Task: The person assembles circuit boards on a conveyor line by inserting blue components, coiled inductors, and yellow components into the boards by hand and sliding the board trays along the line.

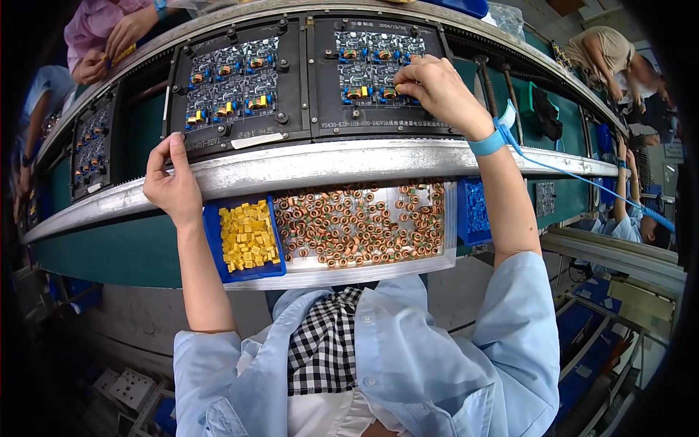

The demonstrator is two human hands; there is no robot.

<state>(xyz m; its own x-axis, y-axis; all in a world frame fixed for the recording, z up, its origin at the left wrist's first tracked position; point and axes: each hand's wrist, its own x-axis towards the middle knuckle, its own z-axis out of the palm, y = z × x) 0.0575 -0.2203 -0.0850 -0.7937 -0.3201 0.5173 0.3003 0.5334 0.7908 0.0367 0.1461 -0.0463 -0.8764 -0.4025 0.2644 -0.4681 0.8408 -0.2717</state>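
Observation:
My right hand [435, 91] reaches over the right black carrier [324, 116], its thumb and forefinger pinched on a small yellow block-shaped component [397, 83] at a circuit board. Boards in this carrier bear copper-wound ring coils and blue parts; a yellow block [357, 92] sits on a neighbouring board. My left hand [173, 182] is at the near left corner of the left black carrier [291, 87], above the metal rail. Its thumb and forefinger tips come together there; what lies between them, if anything, is too small to make out. That carrier's near row of boards has yellow blocks.
Below the silver rail [328, 166], a blue bin [275, 271] holds yellow blocks. Beside it a clear tray [450, 240] holds many copper ring coils, and another bin [475, 207] holds blue parts. A blue coiled cord [582, 169] runs from my right wristband. Co-workers' hands [125, 36] are at upper left.

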